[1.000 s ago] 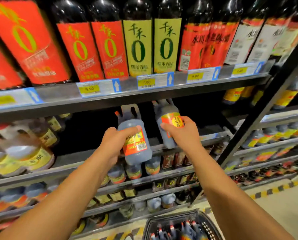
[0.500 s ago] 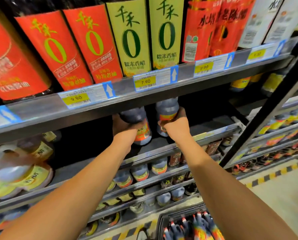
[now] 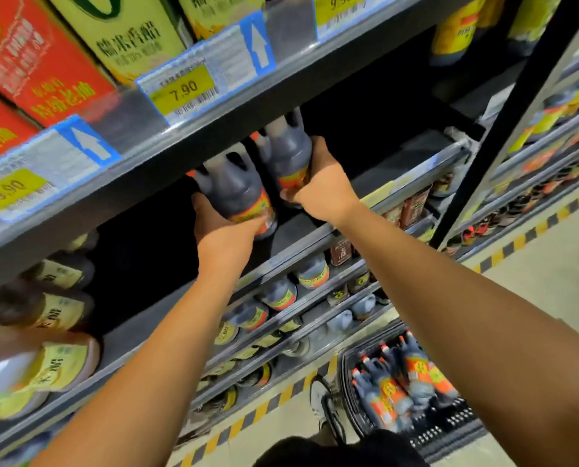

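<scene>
Stocking shelf [image 3: 416, 156]: our left hand [image 3: 226, 232] grips dark bottle [image 3: 234, 190]; right hand [image 3: 322, 187] grips second bottle [image 3: 288, 153], just beyond left hand, under upper shelf [image 3: 214, 129]. Bases hidden. Next, we judge: set both flat, loosen fingers.

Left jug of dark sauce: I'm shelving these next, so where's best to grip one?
Likely round the labelled lower body of the left jug, from the aisle side, as the left hand does: its looped handle sits tucked under the upper shelf, hard to reach.
</scene>
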`<state>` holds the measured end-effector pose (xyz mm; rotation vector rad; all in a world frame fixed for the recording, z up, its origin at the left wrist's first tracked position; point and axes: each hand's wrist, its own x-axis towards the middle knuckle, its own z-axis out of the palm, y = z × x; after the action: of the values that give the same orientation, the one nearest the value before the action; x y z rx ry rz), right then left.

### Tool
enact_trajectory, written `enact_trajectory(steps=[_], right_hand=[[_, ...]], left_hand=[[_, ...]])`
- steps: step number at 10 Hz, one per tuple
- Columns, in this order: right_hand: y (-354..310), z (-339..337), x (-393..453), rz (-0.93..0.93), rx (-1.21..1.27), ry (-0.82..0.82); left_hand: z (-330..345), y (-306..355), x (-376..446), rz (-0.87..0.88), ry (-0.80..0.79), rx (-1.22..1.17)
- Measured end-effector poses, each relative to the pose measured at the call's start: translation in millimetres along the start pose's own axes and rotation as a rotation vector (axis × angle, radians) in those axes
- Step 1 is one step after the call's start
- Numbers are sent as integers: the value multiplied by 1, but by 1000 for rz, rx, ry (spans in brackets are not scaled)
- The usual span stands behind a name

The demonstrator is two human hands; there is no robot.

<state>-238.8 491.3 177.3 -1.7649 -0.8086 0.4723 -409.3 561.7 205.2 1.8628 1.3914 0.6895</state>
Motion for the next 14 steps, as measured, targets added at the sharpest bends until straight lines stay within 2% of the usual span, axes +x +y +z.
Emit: enact_trajectory(steps=[1,2,4,5,6,7,8,9,10,11,12,13,14], right_hand=[[0,4,12,-16,-90,39],[0,9,26,-15,-56,13],[-7,24,51,-20,-92,41],[-7,28,66,19,-149,3],[-7,33,80,43,-201,56],[-12,38,89,37,-217,63],[-13,45,105,107,-184,32],[-12,51,112,78,-85,13],[-3,66,119,96,224,-12],[12,71,134,123,30,29],[16,65,133,167,10,-10],[-25,32,84,128,-103,31],[-36,9,51,44,-161,134]], left_hand=[[3,4,1,-8,33,47],[12,15,10,-16,89,38],[23,17,47,47,154,40],[26,17,62,91,175,25],[29,15,73,102,217,31],[28,23,77,128,191,44],[29,24,88,131,143,56],[29,26,98,106,79,48],[28,24,102,132,88,-17],[27,23,101,196,110,53],[24,25,101,225,75,95],[20,16,101,80,-33,27],[9,2,80,-1,-105,-129]])
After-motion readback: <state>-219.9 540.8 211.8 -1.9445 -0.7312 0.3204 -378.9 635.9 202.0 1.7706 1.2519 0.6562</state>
